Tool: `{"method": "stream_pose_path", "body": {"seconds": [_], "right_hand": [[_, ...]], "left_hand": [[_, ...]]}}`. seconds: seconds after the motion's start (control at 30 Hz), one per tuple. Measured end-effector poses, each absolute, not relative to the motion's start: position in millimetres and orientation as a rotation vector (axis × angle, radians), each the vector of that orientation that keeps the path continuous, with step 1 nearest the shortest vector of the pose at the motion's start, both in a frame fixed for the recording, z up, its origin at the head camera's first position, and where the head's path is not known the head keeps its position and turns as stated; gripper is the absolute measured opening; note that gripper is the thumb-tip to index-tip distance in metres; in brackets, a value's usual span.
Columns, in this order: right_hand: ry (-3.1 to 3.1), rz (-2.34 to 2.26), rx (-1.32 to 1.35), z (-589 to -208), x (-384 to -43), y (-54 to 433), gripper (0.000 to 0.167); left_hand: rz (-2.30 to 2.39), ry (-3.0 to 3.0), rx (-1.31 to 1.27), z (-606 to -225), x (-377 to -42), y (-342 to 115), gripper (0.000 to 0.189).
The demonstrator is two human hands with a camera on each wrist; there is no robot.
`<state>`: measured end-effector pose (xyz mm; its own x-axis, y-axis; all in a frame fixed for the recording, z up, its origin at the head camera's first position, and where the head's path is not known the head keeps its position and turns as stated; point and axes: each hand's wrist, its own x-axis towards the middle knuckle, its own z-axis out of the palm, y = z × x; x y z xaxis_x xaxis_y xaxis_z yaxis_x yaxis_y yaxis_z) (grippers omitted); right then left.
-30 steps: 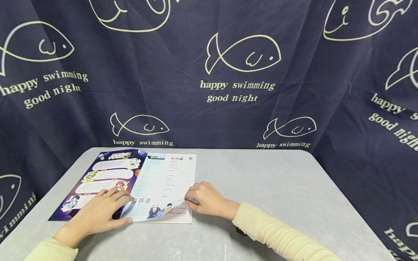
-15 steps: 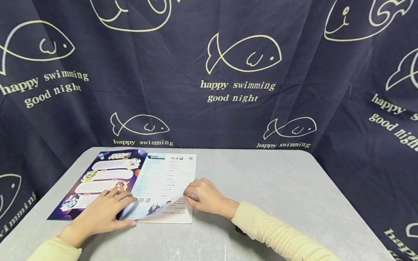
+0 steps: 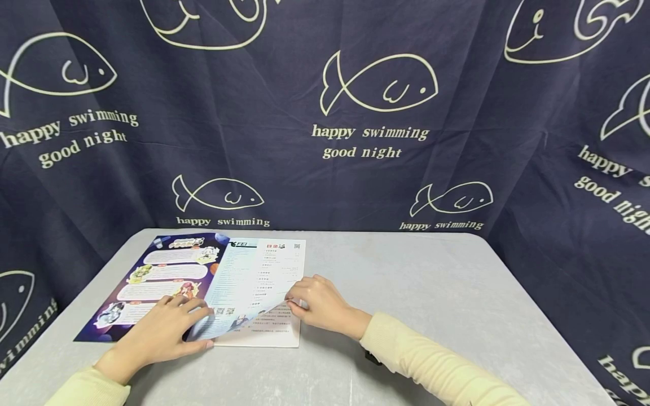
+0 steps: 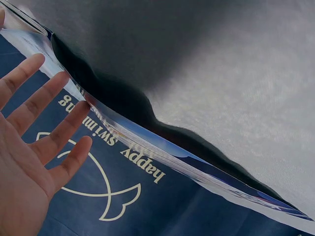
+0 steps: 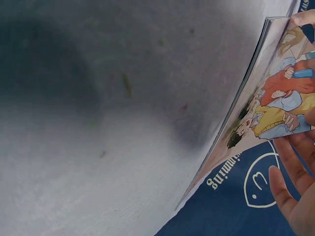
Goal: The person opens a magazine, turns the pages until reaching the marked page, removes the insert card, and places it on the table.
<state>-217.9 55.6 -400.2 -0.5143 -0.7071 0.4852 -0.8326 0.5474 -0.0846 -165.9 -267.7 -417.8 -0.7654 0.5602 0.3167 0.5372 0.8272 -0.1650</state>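
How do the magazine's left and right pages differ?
Colour: the left page is dark purple-blue; the right page is white and pale blue.
Print: the left page has cartoon figures beside white panels; the right page is mostly text columns.
Pose: the left page lies nearly flat; the right page's lower corner is lifted, pinched by the right hand.
Both carry print and pictures.

Table (image 3: 406, 293) before me, hanging cloth (image 3: 289, 169) behind it | open magazine (image 3: 195, 279) on the table's left half | my left hand (image 3: 157, 331) over the magazine's near left part, beside the fold | my right hand (image 3: 324, 304) at the right edge of a raised page (image 3: 244, 282), which lies above the pages beneath it, between my hands
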Motion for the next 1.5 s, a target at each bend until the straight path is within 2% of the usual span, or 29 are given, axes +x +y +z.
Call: {"method": "stream_pose_path", "body": {"seconds": [0.47, 0.8, 0.97, 1.5], "right_hand": [[-2.435, 0.475, 1.235, -400.6, -216.3, 59.1, 0.013], [-2.441, 0.514, 1.187, -397.6, -216.7, 64.2, 0.031], [-2.436, 0.546, 1.165, -396.0, -217.7, 66.8, 0.035], [-2.538, 0.479, 1.158, -404.3, -215.8, 70.0, 0.04]], "left_hand": [[0.047, -2.648, -0.817, -416.0, -165.1, -269.3, 0.042], [0.054, -2.641, -0.813, -418.0, -167.0, -271.4, 0.039], [0.056, -2.632, -0.813, -418.4, -167.5, -272.1, 0.038], [0.035, -2.638, -0.778, -415.5, -167.7, -276.6, 0.046]]}}
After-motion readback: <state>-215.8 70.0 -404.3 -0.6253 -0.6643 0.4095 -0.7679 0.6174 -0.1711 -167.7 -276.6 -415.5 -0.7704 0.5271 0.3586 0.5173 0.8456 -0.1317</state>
